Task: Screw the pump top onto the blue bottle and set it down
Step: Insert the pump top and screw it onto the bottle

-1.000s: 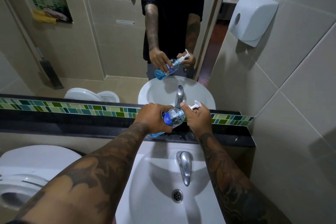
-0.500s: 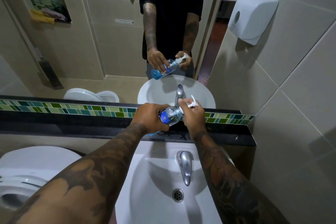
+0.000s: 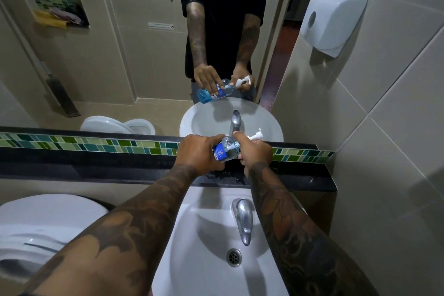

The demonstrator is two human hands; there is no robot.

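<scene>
My left hand (image 3: 197, 154) grips the body of the blue bottle (image 3: 227, 150), a clear bottle with a blue label and blue liquid, tilted with its neck to the right above the dark ledge. My right hand (image 3: 255, 154) is closed around the neck end, holding the white pump top (image 3: 255, 135), whose nozzle sticks out up and to the right. The join between pump and bottle is hidden by my fingers. The mirror (image 3: 144, 43) repeats both hands and the bottle.
A dark stone ledge (image 3: 96, 168) runs under the mirror, wet below my hands. Below it sit the white sink (image 3: 206, 247) with a chrome tap (image 3: 242, 220) and drain (image 3: 233, 256). A toilet (image 3: 36, 235) is at lower left, a white dispenser (image 3: 332, 19) on the right wall.
My right hand has turned around the pump top, so the nozzle now points further up and right. The bottle stays tilted in my left hand at about the same place.
</scene>
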